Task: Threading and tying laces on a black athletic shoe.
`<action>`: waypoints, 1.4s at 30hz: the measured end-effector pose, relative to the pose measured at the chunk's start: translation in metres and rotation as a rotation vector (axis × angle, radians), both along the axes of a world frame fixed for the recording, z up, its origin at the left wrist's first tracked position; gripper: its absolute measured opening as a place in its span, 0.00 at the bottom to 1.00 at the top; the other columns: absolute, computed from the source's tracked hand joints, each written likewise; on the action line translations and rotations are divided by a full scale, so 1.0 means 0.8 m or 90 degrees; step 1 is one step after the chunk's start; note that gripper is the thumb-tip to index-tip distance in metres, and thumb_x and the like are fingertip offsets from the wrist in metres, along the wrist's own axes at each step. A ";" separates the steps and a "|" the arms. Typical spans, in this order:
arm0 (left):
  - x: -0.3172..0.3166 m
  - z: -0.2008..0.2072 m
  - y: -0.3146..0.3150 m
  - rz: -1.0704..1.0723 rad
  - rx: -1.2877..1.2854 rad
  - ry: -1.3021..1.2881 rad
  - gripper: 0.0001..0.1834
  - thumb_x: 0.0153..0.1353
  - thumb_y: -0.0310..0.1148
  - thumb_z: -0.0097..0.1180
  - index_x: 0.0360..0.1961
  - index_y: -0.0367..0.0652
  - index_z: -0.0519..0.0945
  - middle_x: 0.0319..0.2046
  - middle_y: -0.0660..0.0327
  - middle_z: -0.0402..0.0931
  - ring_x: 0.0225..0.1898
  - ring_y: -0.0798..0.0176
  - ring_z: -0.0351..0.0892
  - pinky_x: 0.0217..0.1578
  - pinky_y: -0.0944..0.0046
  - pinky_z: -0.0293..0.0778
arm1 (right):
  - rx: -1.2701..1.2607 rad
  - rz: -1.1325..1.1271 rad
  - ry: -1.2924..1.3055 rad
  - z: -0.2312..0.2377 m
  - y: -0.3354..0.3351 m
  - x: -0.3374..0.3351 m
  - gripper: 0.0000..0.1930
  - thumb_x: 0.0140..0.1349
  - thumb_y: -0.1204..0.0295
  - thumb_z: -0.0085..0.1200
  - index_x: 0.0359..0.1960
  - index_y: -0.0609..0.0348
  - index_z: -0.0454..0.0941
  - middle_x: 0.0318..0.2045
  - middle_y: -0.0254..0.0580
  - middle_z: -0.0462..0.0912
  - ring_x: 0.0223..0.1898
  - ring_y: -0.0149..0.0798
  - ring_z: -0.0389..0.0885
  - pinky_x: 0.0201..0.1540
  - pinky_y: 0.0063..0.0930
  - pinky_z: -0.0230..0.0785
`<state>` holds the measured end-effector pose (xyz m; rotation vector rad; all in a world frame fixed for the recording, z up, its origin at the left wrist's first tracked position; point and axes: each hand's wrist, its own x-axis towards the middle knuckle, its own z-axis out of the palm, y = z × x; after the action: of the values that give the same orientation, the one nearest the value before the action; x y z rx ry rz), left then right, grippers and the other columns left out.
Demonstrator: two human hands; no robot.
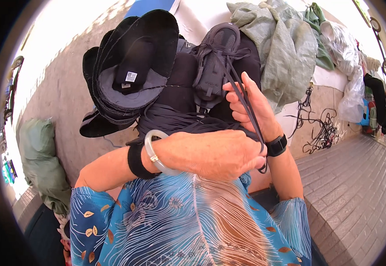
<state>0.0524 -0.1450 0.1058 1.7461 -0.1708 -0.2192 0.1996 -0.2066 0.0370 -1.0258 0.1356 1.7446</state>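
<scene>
A dark grey shoe upper (210, 71) lies on my lap, its tongue pointing toward me and a bow of lace at its far part. From it a long dark shoelace (251, 113) runs down in two strands to my hands. My left hand (215, 150) reaches across my body, its fingers pinched on the lower end of the lace. Beside the shoe upper, my right hand (258, 111) has its fingers curled about the strands, thumb raised. A loose bundle of dark laces (170, 119) lies across my lap, partly hidden behind my left forearm.
Left of the shoe upper is a stack of black, grey-lined shoe uppers (133, 95), one with a white label. A grey-green woven sack (286, 53) lies at the far right. Tangled dark cords (321, 128) lie on the floor. A stuffed green sack (40, 155) stands at left.
</scene>
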 end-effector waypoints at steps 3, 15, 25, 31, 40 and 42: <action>0.001 0.009 -0.048 -0.122 -0.076 -0.184 0.13 0.66 0.34 0.46 0.28 0.35 0.68 0.18 0.51 0.67 0.23 0.53 0.73 0.23 0.58 0.65 | 0.096 -0.042 0.083 -0.019 0.024 -0.007 0.14 0.70 0.60 0.44 0.42 0.60 0.71 0.17 0.24 0.64 0.11 0.17 0.51 0.11 0.14 0.46; 0.002 -0.082 0.106 0.414 -0.274 0.402 0.25 0.69 0.49 0.41 0.44 0.33 0.75 0.39 0.54 0.78 0.40 0.62 0.78 0.44 0.64 0.74 | 0.373 0.448 -0.279 0.083 -0.069 0.014 0.13 0.68 0.67 0.47 0.33 0.65 0.77 0.18 0.34 0.73 0.17 0.24 0.63 0.21 0.21 0.58; 0.033 -0.135 0.106 0.634 -0.502 0.432 0.10 0.67 0.35 0.47 0.41 0.39 0.73 0.18 0.73 0.60 0.13 0.79 0.53 0.16 0.74 0.59 | 0.188 0.414 -0.709 0.040 -0.017 -0.008 0.15 0.64 0.64 0.46 0.37 0.67 0.75 0.27 0.57 0.80 0.31 0.58 0.79 0.34 0.40 0.70; 0.032 -0.131 0.104 0.610 -0.372 0.466 0.11 0.67 0.38 0.47 0.37 0.41 0.73 0.16 0.74 0.59 0.12 0.80 0.51 0.13 0.76 0.53 | 0.084 0.498 -1.112 -0.073 0.029 0.003 0.14 0.58 0.70 0.51 0.33 0.71 0.65 0.24 0.65 0.78 0.29 0.61 0.80 0.32 0.46 0.74; 0.031 -0.136 0.121 0.633 -0.378 0.388 0.10 0.65 0.36 0.48 0.34 0.41 0.75 0.20 0.72 0.65 0.14 0.80 0.54 0.11 0.77 0.52 | 0.155 0.525 -1.218 -0.088 0.059 0.036 0.11 0.57 0.70 0.51 0.30 0.68 0.71 0.27 0.61 0.79 0.33 0.59 0.80 0.36 0.45 0.73; 0.023 -0.132 0.115 0.635 -0.407 0.407 0.10 0.65 0.36 0.49 0.34 0.40 0.75 0.20 0.71 0.66 0.14 0.80 0.56 0.12 0.77 0.53 | 0.128 0.503 -1.167 -0.082 0.060 0.040 0.10 0.57 0.70 0.51 0.30 0.68 0.72 0.27 0.59 0.80 0.34 0.58 0.80 0.37 0.44 0.72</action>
<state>0.0707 -0.0527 0.0005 0.8950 0.9776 0.0299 0.2318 -0.1590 -0.0288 -2.2406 -1.6965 0.7066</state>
